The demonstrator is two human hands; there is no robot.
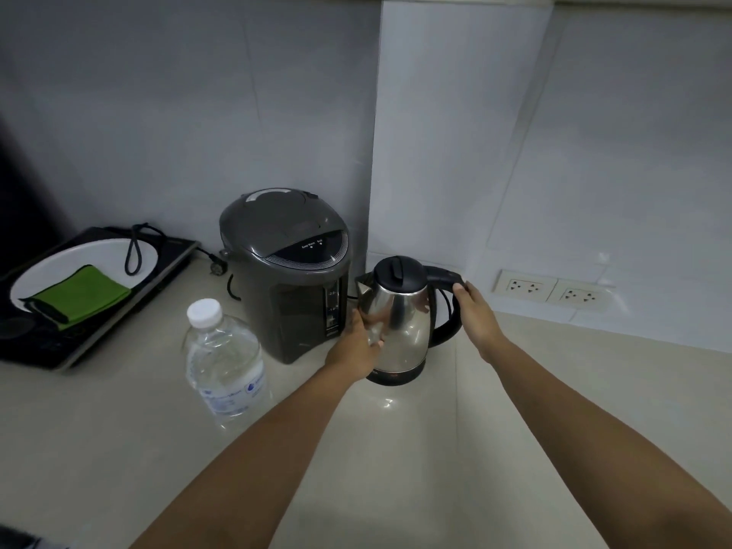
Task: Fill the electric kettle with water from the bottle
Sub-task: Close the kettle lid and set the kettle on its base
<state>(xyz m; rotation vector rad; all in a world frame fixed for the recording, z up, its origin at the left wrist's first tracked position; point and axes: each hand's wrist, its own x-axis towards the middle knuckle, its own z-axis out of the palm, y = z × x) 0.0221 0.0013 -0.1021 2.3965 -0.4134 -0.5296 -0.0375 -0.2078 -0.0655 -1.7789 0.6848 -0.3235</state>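
The shiny kettle on the table looks hard and slippery. The right hand has its fingers clamped on the handle, the best hold. The left hand cups the kettle's side. The capped bottle stands left of the kettle.

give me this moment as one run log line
right hand: grips handle of electric kettle | left hand: holds its steel body | lid: shut | water bottle: upright, capped, untouched, left of kettle

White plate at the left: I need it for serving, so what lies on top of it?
A folded green cloth lies on the white plate, and a black cord loop crosses its far rim. The plate surface under the cloth is hidden.
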